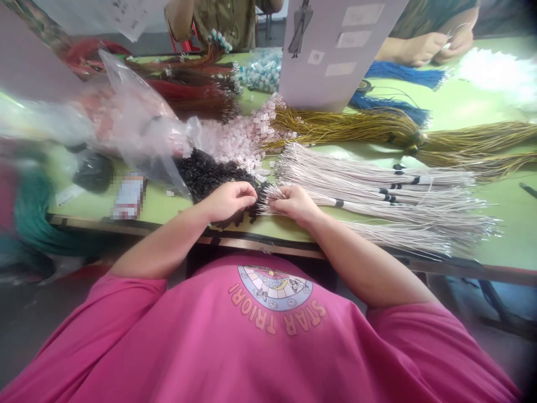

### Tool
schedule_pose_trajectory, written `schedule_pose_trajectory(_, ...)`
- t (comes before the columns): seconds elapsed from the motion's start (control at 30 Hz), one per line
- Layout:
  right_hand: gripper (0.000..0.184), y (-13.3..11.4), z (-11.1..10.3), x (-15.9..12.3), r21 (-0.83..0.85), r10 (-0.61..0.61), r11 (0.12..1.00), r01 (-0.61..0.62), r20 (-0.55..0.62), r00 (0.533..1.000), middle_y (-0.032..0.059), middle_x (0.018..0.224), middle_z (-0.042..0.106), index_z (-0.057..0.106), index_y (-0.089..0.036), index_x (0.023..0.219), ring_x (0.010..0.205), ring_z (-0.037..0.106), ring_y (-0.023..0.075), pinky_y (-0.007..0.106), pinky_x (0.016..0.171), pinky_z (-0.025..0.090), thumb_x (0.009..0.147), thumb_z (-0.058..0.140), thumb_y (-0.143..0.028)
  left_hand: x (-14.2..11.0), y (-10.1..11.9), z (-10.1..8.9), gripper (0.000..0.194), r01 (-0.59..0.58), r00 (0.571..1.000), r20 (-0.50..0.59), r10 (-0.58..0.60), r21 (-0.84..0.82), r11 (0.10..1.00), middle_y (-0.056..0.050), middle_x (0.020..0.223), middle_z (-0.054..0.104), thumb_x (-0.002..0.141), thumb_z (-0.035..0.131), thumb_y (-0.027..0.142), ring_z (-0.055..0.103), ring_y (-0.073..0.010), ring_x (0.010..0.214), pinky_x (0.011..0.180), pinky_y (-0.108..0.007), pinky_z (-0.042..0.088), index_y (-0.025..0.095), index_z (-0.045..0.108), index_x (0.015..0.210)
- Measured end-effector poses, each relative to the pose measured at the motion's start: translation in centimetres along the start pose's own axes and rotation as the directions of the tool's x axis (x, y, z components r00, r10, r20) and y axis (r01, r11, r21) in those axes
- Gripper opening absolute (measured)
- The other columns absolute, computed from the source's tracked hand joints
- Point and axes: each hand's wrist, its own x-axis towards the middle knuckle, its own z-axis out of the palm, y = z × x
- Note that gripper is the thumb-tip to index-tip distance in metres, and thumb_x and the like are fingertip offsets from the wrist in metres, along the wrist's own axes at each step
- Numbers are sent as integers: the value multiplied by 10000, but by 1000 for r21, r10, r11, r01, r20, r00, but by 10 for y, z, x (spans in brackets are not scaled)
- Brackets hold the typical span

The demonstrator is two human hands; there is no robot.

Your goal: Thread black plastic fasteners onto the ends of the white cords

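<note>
My right hand [297, 204] is closed around the tip ends of a bundle of white wires [361, 193], whose bare metal ends point left between my hands. Close by on the left, my left hand [232, 200] has thumb and fingers pinched together; whatever sits between them is too small to make out. Under and behind that hand spreads a heap of small black connector housings [210, 173]. The white wires lie in several bundles to the right, some wrapped with black tape [339, 202].
Pale pink connectors [235, 137] are piled behind the black ones, beside a clear plastic bag [138, 112]. Yellow wires [373, 126] stretch across behind the white ones. An upright panel [331, 56] stands farther back. A co-worker's hands [436, 49] are at the upper right, near blue wires [406, 74].
</note>
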Motion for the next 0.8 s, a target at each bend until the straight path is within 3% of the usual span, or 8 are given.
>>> schedule_pose_trajectory(0.1, 120, 0, -1, 0, 20, 5, 1000, -6, 22, 1000, -61, 474, 366, 454, -151, 536, 451, 289, 49, 214, 449, 211, 594, 528, -226, 1, -4, 14, 180, 64, 996, -38, -74, -215, 975, 32, 552, 504, 748, 576, 327, 428, -70, 469, 468, -200, 353, 158, 569, 810)
schedule_pose_trajectory(0.27, 99, 0, -1, 2, -18, 20, 1000, -20, 20, 1000, -48, 512, 432, 528, -139, 586, 476, 350, 63, 212, 470, 267, 584, 534, -238, 6, -13, 26, 220, 67, 991, -82, -110, -412, 909, 10, 628, 566, 698, 639, 325, 452, -59, 489, 465, -187, 360, 147, 587, 818)
schedule_pose_trajectory(0.4, 94, 1, 0, 3, -45, 4, 999, -3, 26, 1000, -48, 515, 430, 518, -142, 569, 484, 354, 64, 212, 471, 267, 582, 538, -233, 9, -16, 30, 233, 19, 985, -142, -98, -477, 879, 12, 625, 567, 674, 670, 329, 447, -47, 490, 472, -180, 352, 136, 592, 781)
schedule_pose_trajectory(0.5, 91, 2, 1, 3, 39, 28, 999, -29, 28, 999, -53, 487, 401, 496, -146, 551, 454, 318, 54, 213, 448, 231, 586, 536, -220, 10, -16, 30, 232, 19, 978, -169, -120, -502, 865, 17, 603, 555, 679, 666, 329, 445, -47, 482, 468, -181, 347, 137, 593, 785)
schedule_pose_trajectory(0.63, 101, 2, 0, 2, 131, 72, 988, -76, 36, 997, -57, 452, 385, 489, -151, 543, 416, 288, 50, 219, 427, 204, 596, 530, -228, 7, -15, 27, 219, 86, 982, -117, -148, -423, 902, 16, 612, 569, 652, 682, 260, 458, -55, 490, 479, -192, 368, 139, 614, 822)
schedule_pose_trajectory(0.8, 157, 1, -3, 2, 12, 66, 998, -66, 31, 997, -59, 441, 354, 462, -155, 506, 418, 277, 51, 221, 423, 193, 609, 531, -251, 6, -16, 29, 225, 83, 986, -90, -138, -453, 888, -12, 706, 628, 671, 662, 267, 468, -58, 511, 487, -196, 375, 140, 606, 848)
